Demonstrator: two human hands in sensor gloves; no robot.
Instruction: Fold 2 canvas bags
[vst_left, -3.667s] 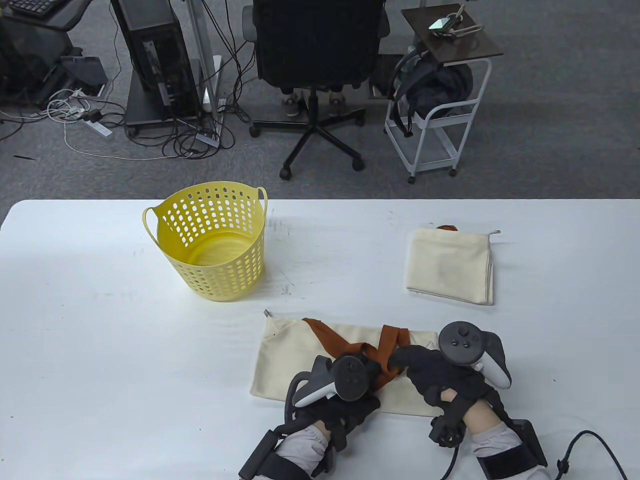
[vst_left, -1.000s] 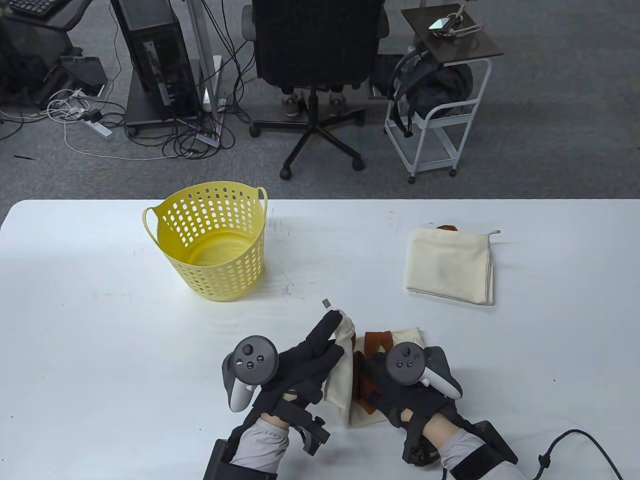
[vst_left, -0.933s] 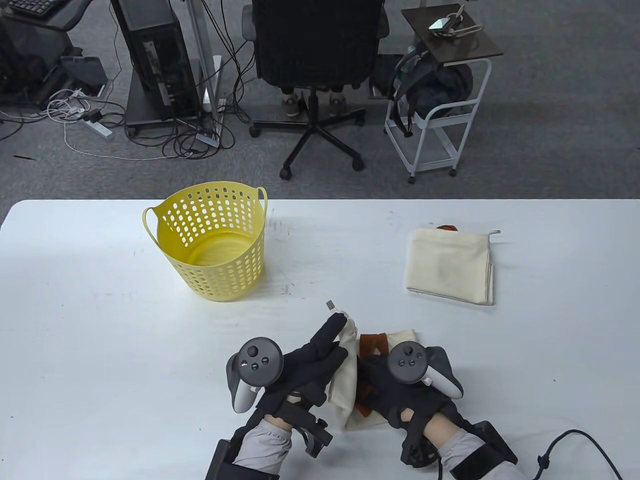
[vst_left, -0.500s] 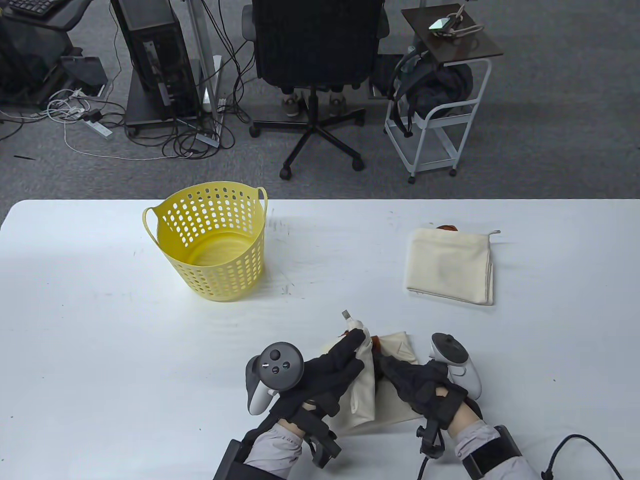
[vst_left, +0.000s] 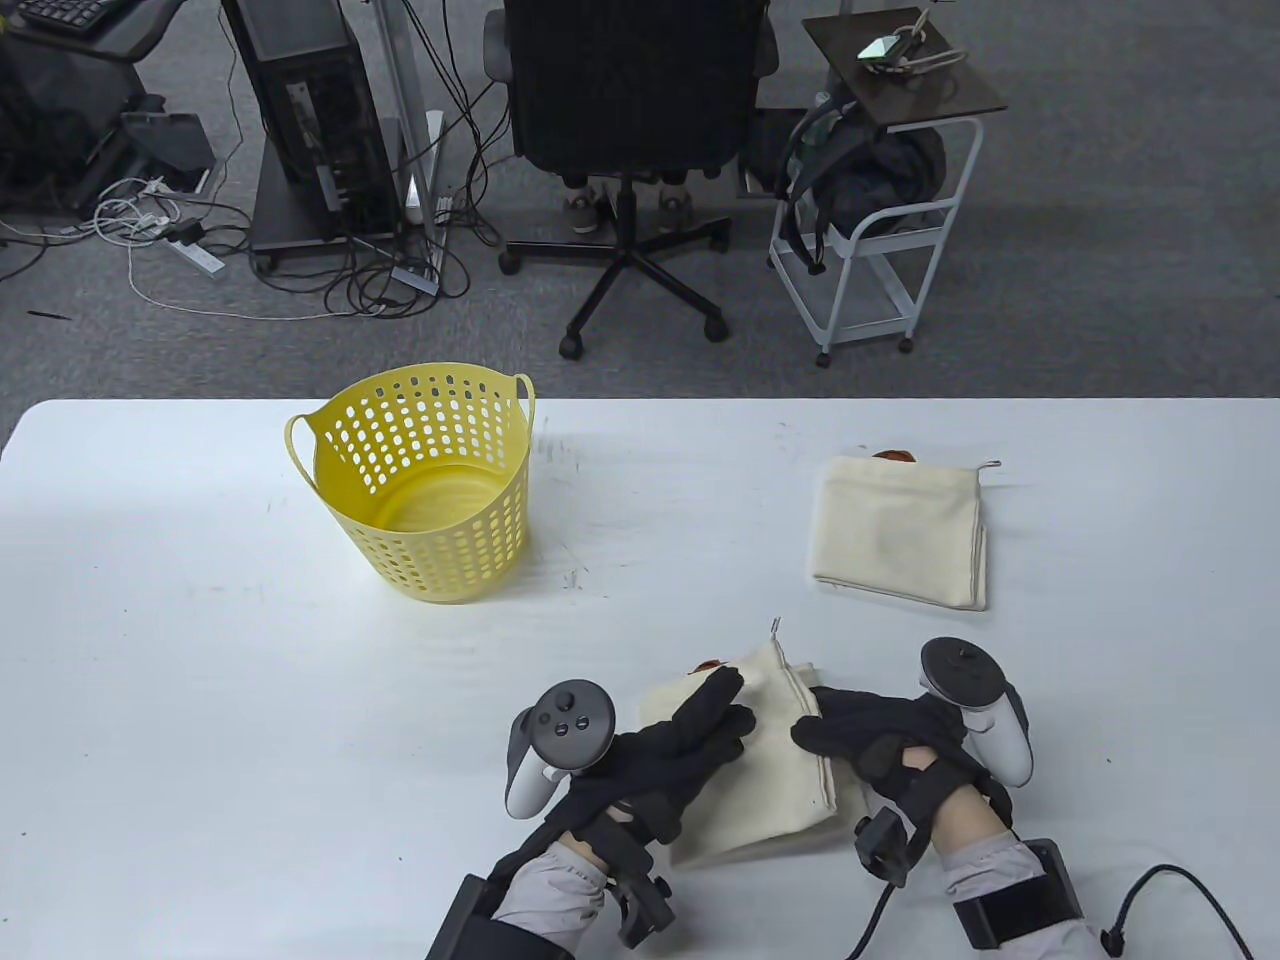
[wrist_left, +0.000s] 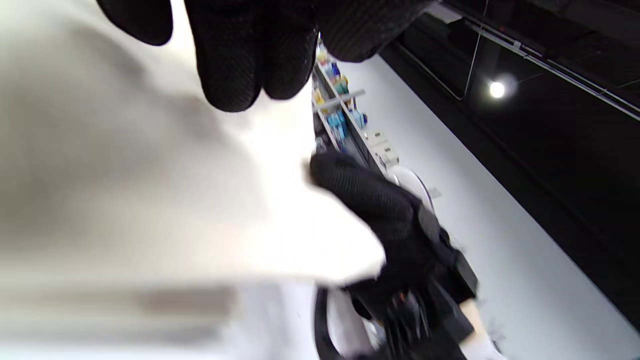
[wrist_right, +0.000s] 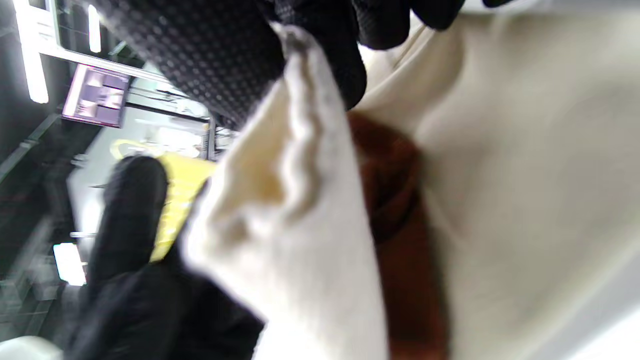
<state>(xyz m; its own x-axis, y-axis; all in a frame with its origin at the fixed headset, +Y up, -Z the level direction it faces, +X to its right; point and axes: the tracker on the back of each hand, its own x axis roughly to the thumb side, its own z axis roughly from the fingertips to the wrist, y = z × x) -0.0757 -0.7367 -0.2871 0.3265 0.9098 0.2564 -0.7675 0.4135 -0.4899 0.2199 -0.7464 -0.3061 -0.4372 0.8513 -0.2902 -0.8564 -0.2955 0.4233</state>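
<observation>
A cream canvas bag (vst_left: 775, 780) lies folded in half near the table's front edge, and a bit of its brown strap (vst_left: 712, 664) peeks out at the far edge. My left hand (vst_left: 715, 725) rests with flat fingers on top of the fold. My right hand (vst_left: 825, 725) lies at the bag's right edge, fingers stretched onto the seam. In the left wrist view my fingers (wrist_left: 240, 60) press on the cloth (wrist_left: 125, 175). In the right wrist view the cloth edge (wrist_right: 300, 165) stands against my fingertips, with the strap (wrist_right: 395, 200) tucked inside. A second folded bag (vst_left: 900, 530) lies at the far right.
A yellow perforated basket (vst_left: 430, 480) stands upright at the table's far left-middle, with nothing in it. The white table (vst_left: 200, 650) is bare to the left of my hands. An office chair and a white cart stand beyond the far edge.
My left hand carried the bag's left half over to the right and laid it flat. My right hand drew out from on the straps and moved to the right edge.
</observation>
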